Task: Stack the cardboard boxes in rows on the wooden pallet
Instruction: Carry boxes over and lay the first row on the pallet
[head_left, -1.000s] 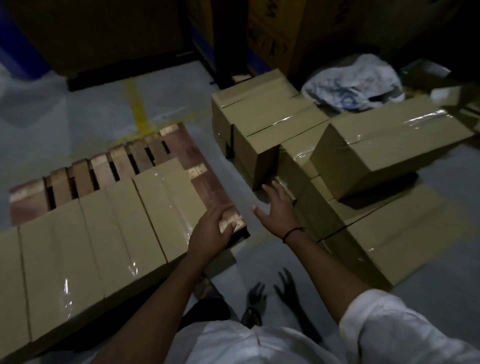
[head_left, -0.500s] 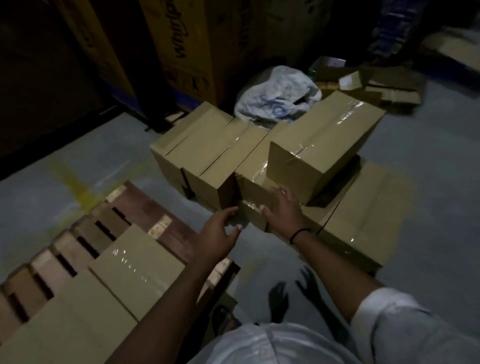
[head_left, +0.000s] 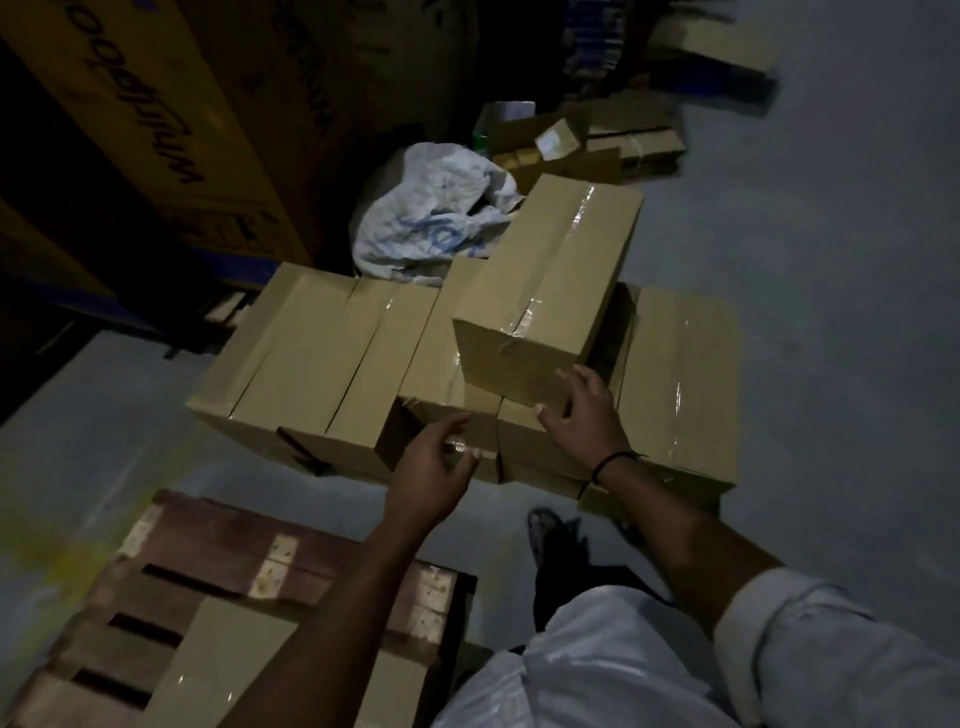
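Your right hand (head_left: 584, 415) rests spread against the near end of the top cardboard box (head_left: 545, 296), fingers splayed on its lower edge, grip not closed around anything. That box lies tilted across a cluster of taped cardboard boxes (head_left: 311, 364) standing on the grey floor (head_left: 831, 260). Your left hand (head_left: 434, 467) hovers just in front of the lower boxes, fingers curled loosely, grip released and holding nothing; whether it touches the cardboard cannot be told. A black band (head_left: 613, 462) circles your right wrist. The wooden pallet (head_left: 218, 566) sits at the lower left, near the cluster but apart from it, with one cardboard box (head_left: 223, 660) lying on its slats. Behind the cluster lies a crumpled white plastic bag (head_left: 431, 218), with flattened cardboard scraps (head_left: 613, 140) further back. A large printed carton (head_left: 156, 119) stands at upper left.
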